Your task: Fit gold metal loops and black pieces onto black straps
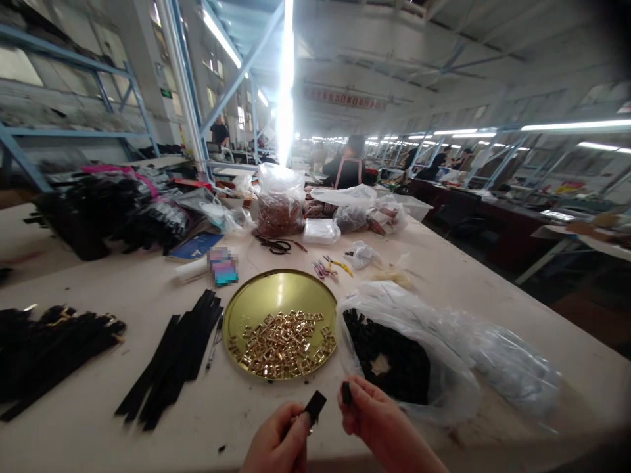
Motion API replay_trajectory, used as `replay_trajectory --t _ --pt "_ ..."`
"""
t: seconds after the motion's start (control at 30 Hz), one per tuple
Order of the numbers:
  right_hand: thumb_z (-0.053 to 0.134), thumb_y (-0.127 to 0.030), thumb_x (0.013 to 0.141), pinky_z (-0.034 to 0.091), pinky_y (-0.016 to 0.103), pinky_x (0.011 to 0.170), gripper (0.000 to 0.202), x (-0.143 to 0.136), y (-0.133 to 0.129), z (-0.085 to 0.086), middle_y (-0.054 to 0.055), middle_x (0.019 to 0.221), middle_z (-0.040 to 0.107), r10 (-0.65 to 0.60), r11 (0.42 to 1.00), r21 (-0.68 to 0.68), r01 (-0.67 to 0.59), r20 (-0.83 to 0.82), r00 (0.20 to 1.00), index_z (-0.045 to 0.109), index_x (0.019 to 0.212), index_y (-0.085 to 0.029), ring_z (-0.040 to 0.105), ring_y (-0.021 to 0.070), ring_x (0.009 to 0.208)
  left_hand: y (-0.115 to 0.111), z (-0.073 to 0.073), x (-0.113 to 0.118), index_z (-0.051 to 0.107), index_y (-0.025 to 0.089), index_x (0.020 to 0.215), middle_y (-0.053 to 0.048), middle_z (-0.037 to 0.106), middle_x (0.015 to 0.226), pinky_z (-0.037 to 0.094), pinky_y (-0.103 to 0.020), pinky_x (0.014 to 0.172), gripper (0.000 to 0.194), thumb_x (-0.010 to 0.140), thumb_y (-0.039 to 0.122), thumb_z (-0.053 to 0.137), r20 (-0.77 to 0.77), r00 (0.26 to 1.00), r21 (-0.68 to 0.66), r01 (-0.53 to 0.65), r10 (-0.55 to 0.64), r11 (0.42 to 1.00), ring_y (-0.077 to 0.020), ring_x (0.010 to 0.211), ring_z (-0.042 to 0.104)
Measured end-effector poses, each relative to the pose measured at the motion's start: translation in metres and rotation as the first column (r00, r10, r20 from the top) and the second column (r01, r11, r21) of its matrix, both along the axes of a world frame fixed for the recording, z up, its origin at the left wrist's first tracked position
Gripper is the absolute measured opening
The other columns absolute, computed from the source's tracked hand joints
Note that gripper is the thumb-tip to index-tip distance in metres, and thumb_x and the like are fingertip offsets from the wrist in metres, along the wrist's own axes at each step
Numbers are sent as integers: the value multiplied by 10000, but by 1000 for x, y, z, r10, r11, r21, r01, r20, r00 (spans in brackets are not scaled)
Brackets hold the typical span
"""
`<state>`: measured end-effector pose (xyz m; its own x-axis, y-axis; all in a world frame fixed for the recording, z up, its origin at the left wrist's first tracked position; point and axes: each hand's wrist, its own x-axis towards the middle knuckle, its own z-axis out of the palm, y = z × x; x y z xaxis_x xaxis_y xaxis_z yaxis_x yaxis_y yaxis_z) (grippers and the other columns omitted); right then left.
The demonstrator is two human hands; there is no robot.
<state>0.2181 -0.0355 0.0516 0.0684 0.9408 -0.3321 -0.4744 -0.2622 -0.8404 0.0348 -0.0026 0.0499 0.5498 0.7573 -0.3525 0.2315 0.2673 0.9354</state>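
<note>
Low in the head view, my left hand pinches a black strap, its flat end sticking up past the thumb. A bit of shiny metal shows under the thumb, too small to make out. Just to the right, apart from the strap, my right hand pinches a small black piece between thumb and fingertips. Beyond both hands sits a round gold tray with a heap of gold buckles. Right of it, an open clear plastic bag holds many small black pieces.
Black straps lie left of the tray beside a pen. A pile of straps with gold fittings is farther left. Scissors, yellow-handled snips and filled plastic bags lie behind. A person sits in the background.
</note>
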Motion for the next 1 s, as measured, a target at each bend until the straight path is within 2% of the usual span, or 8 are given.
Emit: replay_trajectory --t 0.03,0.07,0.27,0.43,0.6,0.73,0.8,1.0 --pt "731 -459 609 348 173 446 349 -13 -3 -2 -14 607 566 9 1000 -21 -12 -144 990 572 668 -154 441 46 447 0 1 1 504 177 801 75 422 473 192 -185 368 430 762 596 417 -5 1000 10 2 -2 1000 -73 372 291" --pt "754 -442 589 346 166 435 345 -24 -5 -4 -16 599 578 15 999 -39 -23 -202 979 589 684 -154 452 42 433 -1 1 1 507 172 811 74 422 476 190 -185 363 417 772 575 406 -15 1000 23 3 -3 1000 -72 366 291" --pt "799 -306 548 414 178 484 444 -39 -6 -18 -10 653 646 -34 993 -117 13 -176 984 633 936 -170 535 57 467 -2 -3 -9 527 173 839 73 422 496 246 -198 384 335 798 461 360 -162 986 133 54 -32 990 -86 378 342" --pt "801 -243 511 444 186 512 321 -38 -7 -19 -21 611 638 -107 984 -159 78 -181 978 650 777 -147 546 61 484 -4 -1 -10 536 186 820 68 413 507 281 -205 434 313 807 439 352 -220 976 188 42 1 981 -104 432 378" --pt "807 -184 504 484 195 593 292 -42 -7 -19 -12 648 667 -158 980 -158 121 -245 957 638 740 -153 595 80 562 -1 -7 -9 515 194 785 56 426 528 326 -219 513 313 814 451 339 -241 971 238 69 -10 969 -131 508 450" --pt "818 -235 532 503 212 646 280 -45 -6 -26 4 647 677 -148 983 -146 109 -291 945 642 727 -139 619 94 610 1 -12 -12 530 191 786 33 469 579 334 -223 536 329 822 446 326 -281 960 295 80 6 952 -147 565 479" --pt "827 -265 522 508 215 651 292 -45 -5 -30 2 646 678 -197 973 -173 152 -285 938 640 708 -139 624 96 617 0 -13 -12 539 191 788 31 472 586 335 -224 544 318 823 432 333 -280 960 309 74 16 948 -147 568 475" --pt "825 -338 501 406 104 411 339 -53 -1 -33 -3 649 684 -358 927 -224 301 -286 889 675 738 -147 526 36 482 -4 -15 -7 550 185 813 35 481 566 338 -220 528 322 819 436 348 -220 975 267 91 -31 959 -136 526 463"
